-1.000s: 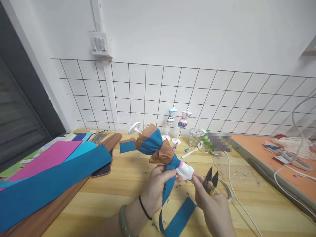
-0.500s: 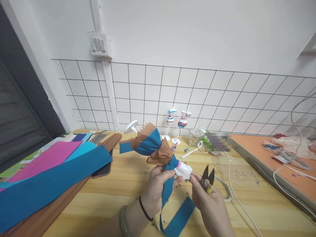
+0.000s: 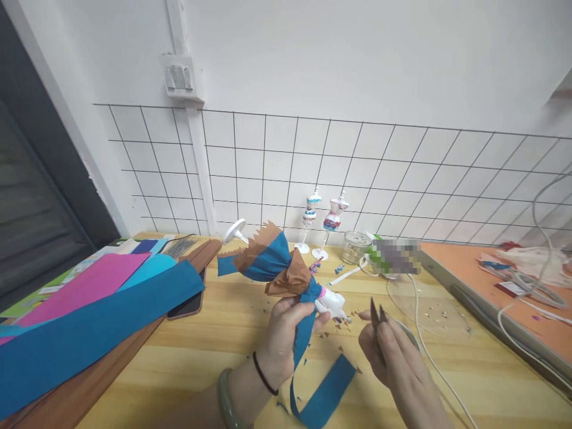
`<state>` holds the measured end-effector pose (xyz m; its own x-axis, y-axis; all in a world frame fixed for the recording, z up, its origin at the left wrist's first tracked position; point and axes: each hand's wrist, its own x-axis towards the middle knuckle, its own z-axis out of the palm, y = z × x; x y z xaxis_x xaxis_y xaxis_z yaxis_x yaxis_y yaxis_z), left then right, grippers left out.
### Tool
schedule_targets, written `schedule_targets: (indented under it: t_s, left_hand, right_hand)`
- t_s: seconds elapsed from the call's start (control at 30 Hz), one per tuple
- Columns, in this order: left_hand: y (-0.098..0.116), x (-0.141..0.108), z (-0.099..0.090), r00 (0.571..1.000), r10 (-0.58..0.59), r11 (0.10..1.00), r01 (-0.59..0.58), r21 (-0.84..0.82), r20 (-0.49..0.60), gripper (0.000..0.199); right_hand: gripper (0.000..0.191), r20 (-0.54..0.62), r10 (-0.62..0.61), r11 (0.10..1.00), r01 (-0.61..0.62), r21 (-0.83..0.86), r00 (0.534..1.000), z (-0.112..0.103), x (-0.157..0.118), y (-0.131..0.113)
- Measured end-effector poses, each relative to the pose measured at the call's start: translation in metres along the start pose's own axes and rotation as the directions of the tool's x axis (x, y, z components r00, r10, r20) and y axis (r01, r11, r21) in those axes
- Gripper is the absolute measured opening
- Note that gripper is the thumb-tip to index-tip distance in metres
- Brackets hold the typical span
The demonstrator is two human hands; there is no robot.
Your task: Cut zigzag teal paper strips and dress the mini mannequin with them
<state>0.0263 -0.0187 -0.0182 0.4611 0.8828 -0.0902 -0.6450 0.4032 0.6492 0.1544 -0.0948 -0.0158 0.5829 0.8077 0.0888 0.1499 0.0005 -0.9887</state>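
A small white mannequin [image 3: 329,302] is held over the table [image 3: 201,357], tilted, its long axis running from upper left to lower right. The neck end points lower right, towards the right hand [image 3: 395,357]; the round white base [image 3: 235,231] sticks out at upper left. Most of the stem and the lower body are hidden by the flared blue-and-brown skirt [image 3: 270,256].

The left hand [image 3: 283,330] has its grip pinching the mannequin at the waist together with a blue strip [image 3: 324,393]; some fingertips are hidden behind. The strip hangs down, and the bottom edge of the view cuts it off. The right hand's grip is closed around black snips [image 3: 378,322], blades up and slightly parted, handles covered by the palm.

Beyond stand two smaller figures [image 3: 334,215] and a glass jar [image 3: 356,247]. A pixelated patch [image 3: 397,256] beside the jar cannot be made out.
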Motion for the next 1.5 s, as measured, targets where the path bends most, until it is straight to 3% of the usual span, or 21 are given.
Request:
schedule_targets:
  t_s: [0.1,0.3,0.47,0.53,0.7,0.93,1.5]
  left_hand:
    - [-0.001,0.0,-0.001,1.0,-0.001,1.0,0.001,0.006,0.015,0.013]
    - [-0.004,-0.002,-0.003,0.995,0.01,0.999,-0.015,0.049,0.099,0.018]
    - [-0.005,-0.003,-0.003,0.987,0.027,0.999,-0.03,0.017,0.156,0.017]
    - [-0.005,-0.003,-0.002,0.986,0.022,1.0,-0.024,0.012,0.167,0.018]
    - [-0.006,-0.002,-0.001,0.987,-0.003,1.0,0.002,0.007,0.161,0.018]
    - [-0.004,-0.004,0.001,0.981,-0.01,1.0,0.006,0.021,0.192,0.02]
    - [-0.003,-0.005,0.002,0.972,-0.02,1.0,0.017,0.012,0.235,0.022]
  right_hand:
    - [0.047,0.101,0.064,0.998,-0.066,0.022,0.993,-0.003,-0.01,-0.011]
    - [0.044,0.227,0.121,0.988,-0.094,-0.126,0.966,-0.006,-0.01,-0.021]
    - [0.047,0.475,0.264,0.957,-0.167,-0.236,0.839,-0.009,0.004,-0.025]
    - [0.05,0.481,0.29,0.952,-0.199,-0.232,0.827,-0.008,0.008,-0.024]
    - [0.053,0.43,0.275,0.958,-0.205,-0.202,0.86,-0.005,0.011,-0.027]
    - [0.046,0.46,0.284,0.957,-0.222,-0.186,0.841,-0.003,0.015,-0.037]
    - [0.053,0.558,0.269,0.959,-0.168,-0.227,0.785,-0.005,0.024,-0.031]
